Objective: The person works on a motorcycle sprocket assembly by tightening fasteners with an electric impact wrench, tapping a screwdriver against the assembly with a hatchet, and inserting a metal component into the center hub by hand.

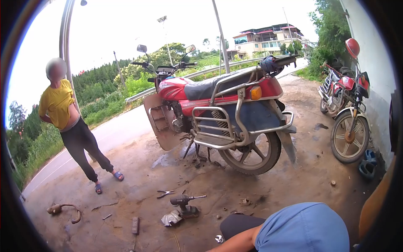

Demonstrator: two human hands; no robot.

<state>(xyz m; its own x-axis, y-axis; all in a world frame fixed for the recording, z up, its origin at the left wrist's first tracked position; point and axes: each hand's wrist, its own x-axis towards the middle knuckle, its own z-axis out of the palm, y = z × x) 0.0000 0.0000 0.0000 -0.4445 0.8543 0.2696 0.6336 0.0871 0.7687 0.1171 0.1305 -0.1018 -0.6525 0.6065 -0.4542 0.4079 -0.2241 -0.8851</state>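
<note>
Neither my left hand nor my right hand shows. At the lower edge a blue sleeve or shirt (302,229), a bare arm (241,241) and a dark-clothed knee (239,224) come into view; whose they are I cannot tell, and the hand is cut off. Beside that arm lies the silver jaw end of a wrench (219,238). A cordless impact driver (184,206) with a long socket rests on the ground, a crumpled silvery piece (172,218) against it. Pliers (165,193) lie spread just behind. Farther back a red motorcycle (218,105) is propped on its stand.
A person in a yellow shirt (58,105) stands at left. Near them lies a bent pipe with a rusty canister (54,209). A dark oblong block (135,225) and a small metal rod (107,216) are on the ground. Another motorcycle (350,126) and shoes (367,168) line the right wall.
</note>
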